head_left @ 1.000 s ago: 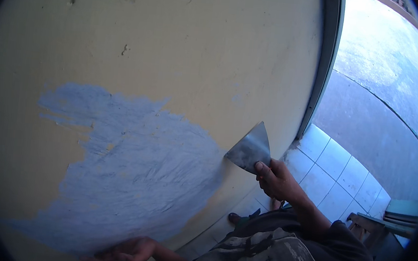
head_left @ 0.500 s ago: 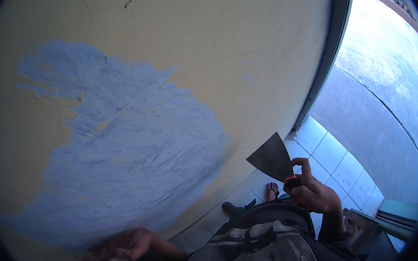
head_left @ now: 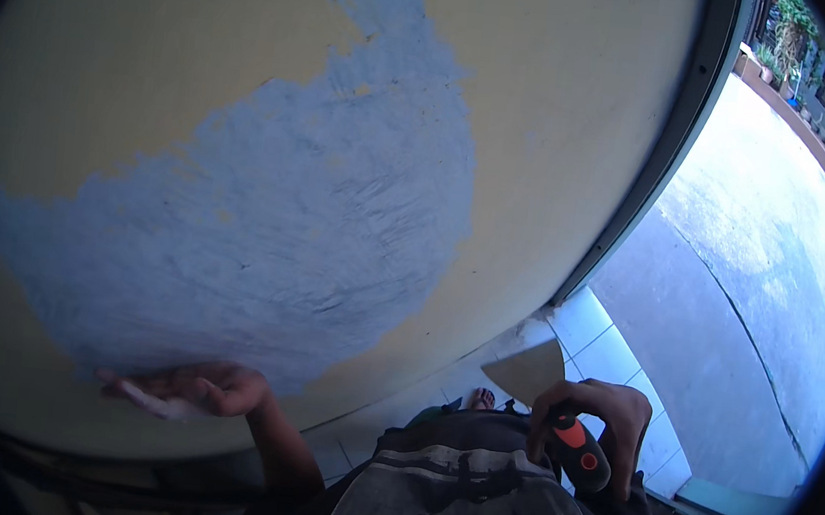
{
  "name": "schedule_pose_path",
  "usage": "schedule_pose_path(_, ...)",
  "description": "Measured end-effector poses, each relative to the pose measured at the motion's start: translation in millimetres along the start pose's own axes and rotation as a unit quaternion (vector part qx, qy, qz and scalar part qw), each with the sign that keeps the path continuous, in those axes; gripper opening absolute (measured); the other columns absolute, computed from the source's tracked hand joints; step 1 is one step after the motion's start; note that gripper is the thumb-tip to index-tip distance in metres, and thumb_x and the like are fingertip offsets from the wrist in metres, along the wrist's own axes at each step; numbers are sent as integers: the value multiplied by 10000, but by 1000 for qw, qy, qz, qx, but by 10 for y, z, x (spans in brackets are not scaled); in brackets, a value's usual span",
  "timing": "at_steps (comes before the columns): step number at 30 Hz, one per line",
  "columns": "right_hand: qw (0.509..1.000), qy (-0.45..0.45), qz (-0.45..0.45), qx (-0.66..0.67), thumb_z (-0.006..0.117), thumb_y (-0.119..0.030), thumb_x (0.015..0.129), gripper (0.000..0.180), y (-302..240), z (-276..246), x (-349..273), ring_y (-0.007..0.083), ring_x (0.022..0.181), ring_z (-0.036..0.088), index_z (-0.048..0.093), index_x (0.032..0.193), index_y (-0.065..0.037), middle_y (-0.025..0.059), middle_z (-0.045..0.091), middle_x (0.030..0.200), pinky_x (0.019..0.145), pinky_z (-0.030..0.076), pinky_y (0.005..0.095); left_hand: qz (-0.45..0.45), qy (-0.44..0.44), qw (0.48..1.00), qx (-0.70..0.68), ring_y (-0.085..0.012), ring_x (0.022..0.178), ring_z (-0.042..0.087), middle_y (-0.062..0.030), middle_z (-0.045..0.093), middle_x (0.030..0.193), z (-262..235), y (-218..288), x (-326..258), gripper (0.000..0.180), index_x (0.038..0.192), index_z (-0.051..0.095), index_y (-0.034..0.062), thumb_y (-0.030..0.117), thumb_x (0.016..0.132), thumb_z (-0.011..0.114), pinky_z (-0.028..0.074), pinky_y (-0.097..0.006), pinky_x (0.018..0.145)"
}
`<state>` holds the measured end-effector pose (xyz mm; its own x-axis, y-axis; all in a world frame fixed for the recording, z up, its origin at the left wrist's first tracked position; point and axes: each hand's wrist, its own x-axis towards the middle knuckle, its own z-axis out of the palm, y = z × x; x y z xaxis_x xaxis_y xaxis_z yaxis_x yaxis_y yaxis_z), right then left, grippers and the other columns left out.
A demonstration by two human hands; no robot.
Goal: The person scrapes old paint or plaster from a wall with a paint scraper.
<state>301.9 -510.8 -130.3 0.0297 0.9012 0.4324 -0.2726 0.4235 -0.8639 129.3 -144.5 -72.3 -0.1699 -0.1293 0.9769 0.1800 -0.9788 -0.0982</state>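
Observation:
My right hand (head_left: 606, 410) is closed round the black and red handle of a putty knife (head_left: 533, 370), in front of my body at the lower right. The knife's wide, flat blade points up and left, apart from the wall. At the lower left my left hand (head_left: 191, 390) is open, palm turned up and fingers stretched out, close beside the wall. White residue shows along its fingers. On the yellowish wall (head_left: 207, 19) spreads a large, uneven bluish-white patch (head_left: 279, 195) with ragged edges and scrape marks. Whether my left fingers touch the wall I cannot tell.
A dark door frame (head_left: 654, 172) borders the wall on the right. Beyond it lies a concrete yard (head_left: 745, 210) with potted plants at the far edge. White floor tiles (head_left: 609, 361) run below the doorway. A pale green ledge (head_left: 736, 502) stands at the lower right.
The view has shifted, so the patch reaches higher in the picture. My right hand has turned the putty knife, showing the handle's end. My left hand sits higher in view, still open.

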Motion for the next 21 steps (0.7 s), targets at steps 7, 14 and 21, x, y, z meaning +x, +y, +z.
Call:
schedule_pose_path(7, 763, 138, 356, -521, 810, -188, 709, 448, -143, 445, 391, 235, 669, 680, 595, 1095, -112, 66, 682, 833, 688, 510, 339, -13, -34, 999, 7, -397, 1411, 33, -276, 141, 1489, 68, 150, 211, 635, 1398, 243, -29, 354, 908, 375, 32, -570, 1118)
schedule_pose_path(14, 655, 221, 226, -687, 712, -279, 798, 365, -142, 523, 545, 272, 1070, 479, 618, 1066, -49, 125, 491, 1054, 897, 409, 443, -43, -24, 999, -8, -397, 1413, 29, -279, 152, 1487, -101, 101, 129, 625, 1404, 250, -13, 357, 913, 363, 5, -565, 1118)
schedule_pose_path(21, 715, 281, -154, -621, 722, -132, 708, 224, 347, 477, 1164, 211, 617, 563, 507, 749, -81, 37, 514, 667, 564, 466, 347, -9, -25, 999, -35, -335, 1425, 32, -192, 168, 1514, -161, 69, 271, 620, 1396, 300, -6, 373, 911, 377, 7, -511, 1137)
